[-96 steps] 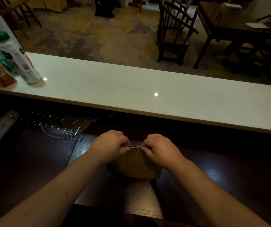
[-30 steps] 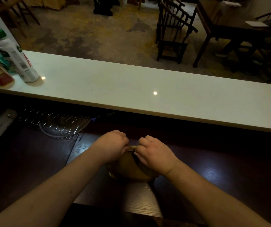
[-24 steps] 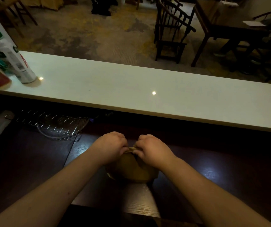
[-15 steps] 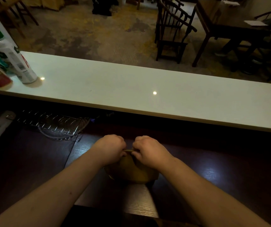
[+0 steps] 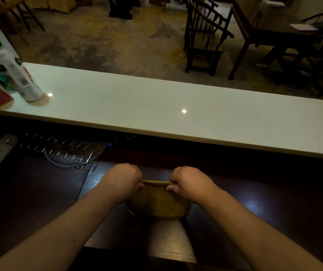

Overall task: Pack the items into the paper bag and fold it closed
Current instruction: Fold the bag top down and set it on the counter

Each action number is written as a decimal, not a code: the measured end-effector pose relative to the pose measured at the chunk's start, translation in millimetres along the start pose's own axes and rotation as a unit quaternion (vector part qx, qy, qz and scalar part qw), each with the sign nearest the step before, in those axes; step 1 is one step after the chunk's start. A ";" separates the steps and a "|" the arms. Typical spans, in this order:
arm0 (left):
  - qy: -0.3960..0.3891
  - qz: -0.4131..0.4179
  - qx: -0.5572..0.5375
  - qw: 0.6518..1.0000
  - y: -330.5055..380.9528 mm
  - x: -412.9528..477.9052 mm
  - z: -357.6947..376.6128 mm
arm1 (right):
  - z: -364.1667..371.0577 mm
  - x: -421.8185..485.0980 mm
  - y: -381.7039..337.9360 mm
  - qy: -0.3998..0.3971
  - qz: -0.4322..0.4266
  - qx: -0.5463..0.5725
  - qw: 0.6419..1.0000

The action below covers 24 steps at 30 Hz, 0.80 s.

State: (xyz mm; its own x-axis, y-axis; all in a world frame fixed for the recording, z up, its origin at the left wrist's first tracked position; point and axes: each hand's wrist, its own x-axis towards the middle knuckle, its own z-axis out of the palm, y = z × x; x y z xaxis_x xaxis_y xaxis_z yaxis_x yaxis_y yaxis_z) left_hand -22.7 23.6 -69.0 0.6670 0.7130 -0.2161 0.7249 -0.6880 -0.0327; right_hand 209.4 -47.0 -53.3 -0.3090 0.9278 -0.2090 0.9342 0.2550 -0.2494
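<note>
A small brown paper bag [image 5: 157, 204] stands on the dark wooden table [image 5: 254, 212] close in front of me. Its top is folded flat into a narrow strip between my hands. My left hand [image 5: 122, 179] pinches the left end of that folded edge, fingers curled over it. My right hand [image 5: 189, 181] pinches the right end the same way. What the bag holds is hidden.
A long white counter [image 5: 156, 106] runs across behind the table. At its left end stand a white spray can with a green cap [image 5: 14, 71] and other bottles. A wire rack [image 5: 62, 149] lies on the table at the left. Chairs and tables stand beyond.
My hands, bunched together at the middle of the bag's top half a second ago, have slid apart to its two ends, leaving the folded edge flat between them.
</note>
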 end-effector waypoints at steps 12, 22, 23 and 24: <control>0.009 -0.036 -0.042 0.998 -14.2 -12.1 5.0 | -10.8 -22.0 22.7 -0.011 0.033 0.007 0.999; 0.020 -0.019 -0.119 0.993 -18.9 -17.6 2.7 | -7.9 -37.7 47.7 -0.044 0.049 -0.006 0.998; 0.013 -0.017 -0.127 0.992 -20.3 -17.7 1.0 | -7.2 -38.9 46.7 -0.039 0.045 0.001 0.998; 0.009 -0.018 -0.126 0.992 -21.2 -18.1 -0.7 | -7.6 -39.9 45.8 -0.038 0.041 0.005 0.998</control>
State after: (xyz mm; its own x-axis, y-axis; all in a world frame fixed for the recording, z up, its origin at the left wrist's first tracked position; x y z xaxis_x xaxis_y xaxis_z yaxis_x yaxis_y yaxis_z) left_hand -50.0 25.4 -63.7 0.6413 0.7403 -0.2015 0.7667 -0.6081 0.2059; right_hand 265.9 -70.2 -49.2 -0.2443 0.9223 -0.2995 0.9552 0.1757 -0.2381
